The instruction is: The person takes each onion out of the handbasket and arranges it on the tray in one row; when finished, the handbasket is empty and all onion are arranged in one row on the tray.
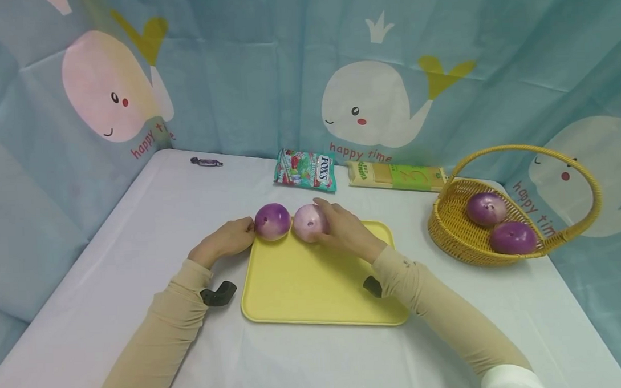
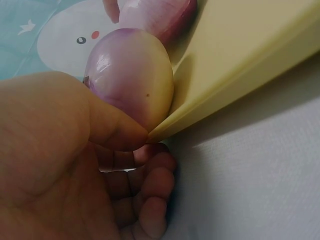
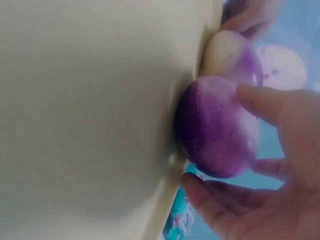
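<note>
At the far left corner of the yellow tray (image 1: 324, 290), my left hand (image 1: 231, 238) pinches the rim between thumb and curled fingers. Right beside its thumb sits a purple-and-white onion (image 1: 273, 222), shiny and round, at the tray's far edge. My right hand (image 1: 345, 228) curls round a second, paler-topped onion (image 1: 309, 222) from the right. In the right wrist view the thumb lies on this onion (image 3: 217, 127), with the other fingers spread along its far side. Both onions stand side by side, close together. The left wrist view shows the first onion (image 2: 132, 75) over the tray corner.
To the right stands a yellow wicker basket (image 1: 453, 246) with a tall handle, two purple onions (image 1: 512, 238) inside. Along the back lie a wrapped candy (image 1: 206, 162), a teal candy bag (image 1: 305, 170) and a packet of noodles (image 1: 397, 176). A whale-print curtain (image 1: 245, 76) hangs behind the table.
</note>
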A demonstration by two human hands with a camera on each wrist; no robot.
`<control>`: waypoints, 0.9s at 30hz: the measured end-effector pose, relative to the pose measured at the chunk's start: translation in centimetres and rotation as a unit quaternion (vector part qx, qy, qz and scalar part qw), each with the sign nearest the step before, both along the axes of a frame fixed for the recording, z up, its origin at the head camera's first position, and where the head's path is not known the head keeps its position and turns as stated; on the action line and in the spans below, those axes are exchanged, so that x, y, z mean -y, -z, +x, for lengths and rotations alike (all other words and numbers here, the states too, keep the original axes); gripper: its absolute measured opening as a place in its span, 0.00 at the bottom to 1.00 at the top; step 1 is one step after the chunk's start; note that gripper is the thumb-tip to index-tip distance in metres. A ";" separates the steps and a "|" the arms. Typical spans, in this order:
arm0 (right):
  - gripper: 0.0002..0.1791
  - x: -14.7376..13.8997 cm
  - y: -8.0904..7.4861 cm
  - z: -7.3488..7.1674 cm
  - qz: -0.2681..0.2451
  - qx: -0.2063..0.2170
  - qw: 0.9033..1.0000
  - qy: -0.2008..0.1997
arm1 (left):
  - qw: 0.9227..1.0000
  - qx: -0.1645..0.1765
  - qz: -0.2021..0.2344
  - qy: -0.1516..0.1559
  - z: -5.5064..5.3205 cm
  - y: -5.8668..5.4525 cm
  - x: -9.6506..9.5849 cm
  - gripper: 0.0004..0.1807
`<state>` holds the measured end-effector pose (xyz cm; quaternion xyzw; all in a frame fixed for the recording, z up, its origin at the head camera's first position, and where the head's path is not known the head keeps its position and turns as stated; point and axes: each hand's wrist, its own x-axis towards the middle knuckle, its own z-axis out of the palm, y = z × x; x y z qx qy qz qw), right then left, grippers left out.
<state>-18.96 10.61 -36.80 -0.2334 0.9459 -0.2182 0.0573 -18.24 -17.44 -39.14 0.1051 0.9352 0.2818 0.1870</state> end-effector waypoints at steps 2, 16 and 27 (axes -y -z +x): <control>0.48 -0.2 -0.2 0.0 0.004 0.002 1.000 0.005 | 1.000 -0.001 0.000 -0.001 0.1 0.0 0.0 0.11; 0.19 -11.2 -6.1 0.5 -0.010 -0.098 0.987 0.129 | 1.000 0.003 -0.004 -0.004 -0.1 -0.2 0.0 0.11; 0.26 -26.4 -7.3 1.3 0.165 -0.089 0.944 0.272 | 1.000 0.001 -0.003 -0.001 0.1 -0.3 -0.1 0.12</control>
